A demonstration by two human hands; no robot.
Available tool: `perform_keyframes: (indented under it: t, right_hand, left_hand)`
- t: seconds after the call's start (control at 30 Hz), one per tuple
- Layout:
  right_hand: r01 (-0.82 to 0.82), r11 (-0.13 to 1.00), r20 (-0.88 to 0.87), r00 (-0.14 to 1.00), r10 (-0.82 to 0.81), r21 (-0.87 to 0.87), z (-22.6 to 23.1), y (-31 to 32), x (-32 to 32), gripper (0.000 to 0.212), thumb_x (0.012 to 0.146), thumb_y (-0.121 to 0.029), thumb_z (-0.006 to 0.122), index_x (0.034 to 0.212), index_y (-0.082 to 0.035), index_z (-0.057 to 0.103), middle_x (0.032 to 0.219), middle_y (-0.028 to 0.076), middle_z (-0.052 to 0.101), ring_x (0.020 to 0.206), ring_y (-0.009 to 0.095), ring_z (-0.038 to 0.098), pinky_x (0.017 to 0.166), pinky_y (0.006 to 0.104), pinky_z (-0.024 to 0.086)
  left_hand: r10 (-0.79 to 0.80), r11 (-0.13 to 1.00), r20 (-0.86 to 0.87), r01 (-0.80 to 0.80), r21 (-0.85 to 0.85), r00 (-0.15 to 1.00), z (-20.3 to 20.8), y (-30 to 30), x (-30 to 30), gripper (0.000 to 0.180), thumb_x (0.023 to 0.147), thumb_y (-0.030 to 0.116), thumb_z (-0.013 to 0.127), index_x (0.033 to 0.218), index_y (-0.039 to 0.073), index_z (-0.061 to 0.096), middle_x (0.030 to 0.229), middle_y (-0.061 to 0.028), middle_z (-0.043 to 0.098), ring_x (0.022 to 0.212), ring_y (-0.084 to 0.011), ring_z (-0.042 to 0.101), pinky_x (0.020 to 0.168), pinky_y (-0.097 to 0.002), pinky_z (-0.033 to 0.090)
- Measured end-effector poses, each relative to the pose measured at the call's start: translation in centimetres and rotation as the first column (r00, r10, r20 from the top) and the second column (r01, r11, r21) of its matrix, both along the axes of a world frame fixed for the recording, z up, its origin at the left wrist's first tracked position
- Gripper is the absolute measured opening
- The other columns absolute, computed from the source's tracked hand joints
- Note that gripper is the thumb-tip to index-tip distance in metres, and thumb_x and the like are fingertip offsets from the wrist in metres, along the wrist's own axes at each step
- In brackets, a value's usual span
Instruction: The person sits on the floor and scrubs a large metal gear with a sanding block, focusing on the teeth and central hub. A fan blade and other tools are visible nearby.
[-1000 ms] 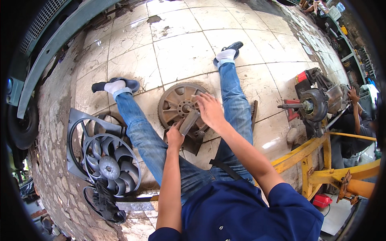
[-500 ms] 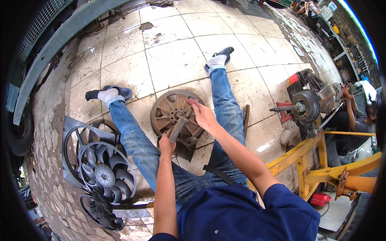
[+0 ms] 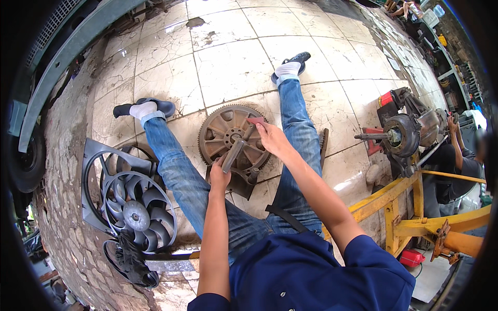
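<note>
Between my legs lies a round, spoked flywheel (image 3: pixel 211 133) with a toothed rim, flat on the tiles. Above it my left hand (image 3: pixel 220 175) is closed round the near end of a grey, T-shaped metal part (image 3: pixel 234 155). A small reddish piece of sandpaper (image 3: pixel 254 120) is pinched in my right hand (image 3: pixel 274 141), close to the far end of that part. The sandpaper's contact with the metal cannot be made out. A dark, rusty metal piece (image 3: pixel 244 187) sits at the flywheel's near edge, partly hidden.
At my left lies a fan assembly (image 3: pixel 136 215) with a black cloth (image 3: pixel 132 259). A brush (image 3: pixel 324 142) rests beside my right leg. On the right, a gearbox-like assembly (image 3: pixel 402 136) stands by a yellow frame (image 3: pixel 384 199), where another person's hands (image 3: pixel 453 125) are at work.
The whole view has shifted slightly, so the scene sits a little further right. My hands keep the same grips, the right one with the sandpaper near the metal part's far end.
</note>
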State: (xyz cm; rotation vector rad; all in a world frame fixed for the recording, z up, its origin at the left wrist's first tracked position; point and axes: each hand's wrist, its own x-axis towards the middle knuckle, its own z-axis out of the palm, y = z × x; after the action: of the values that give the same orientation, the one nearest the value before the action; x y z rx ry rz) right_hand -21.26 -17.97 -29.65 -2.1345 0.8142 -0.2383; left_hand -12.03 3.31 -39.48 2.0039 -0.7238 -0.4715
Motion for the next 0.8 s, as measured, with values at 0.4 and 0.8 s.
perform_keyframes:
  t: [0.4, 0.8]
  right_hand:
    - [-0.018, 0.998, -0.195, 0.981, 0.006, -0.056, 4.1, 0.7, 1.6, 0.040, 0.102, -0.033, 0.041, 0.113, -0.005, 0.068, 0.098, 0.025, 0.069, 0.097, 0.045, 0.065, 0.086, 0.0533, 0.051]
    - [-0.087, 0.992, -0.327, 0.944, 0.053, -0.090, 2.9, -0.6, 2.4, 0.043, 0.101, -0.035, 0.043, 0.103, -0.002, 0.070, 0.095, 0.026, 0.069, 0.095, 0.045, 0.065, 0.083, 0.0533, 0.052]
  left_hand:
    - [0.023, 1.000, -0.102, -0.023, 0.000, 0.995, -1.1, -0.1, 0.3, 0.034, 0.094, 0.011, 0.064, 0.127, 0.003, 0.064, 0.117, -0.0156, 0.068, 0.110, -0.0276, 0.065, 0.096, -0.0333, 0.047]
    - [0.031, 0.998, -0.114, -0.037, -0.056, 0.993, -0.9, -0.2, 0.3, 0.047, 0.083, -0.004, 0.057, 0.128, 0.009, 0.064, 0.115, -0.0196, 0.066, 0.109, -0.0374, 0.063, 0.094, -0.0377, 0.048]
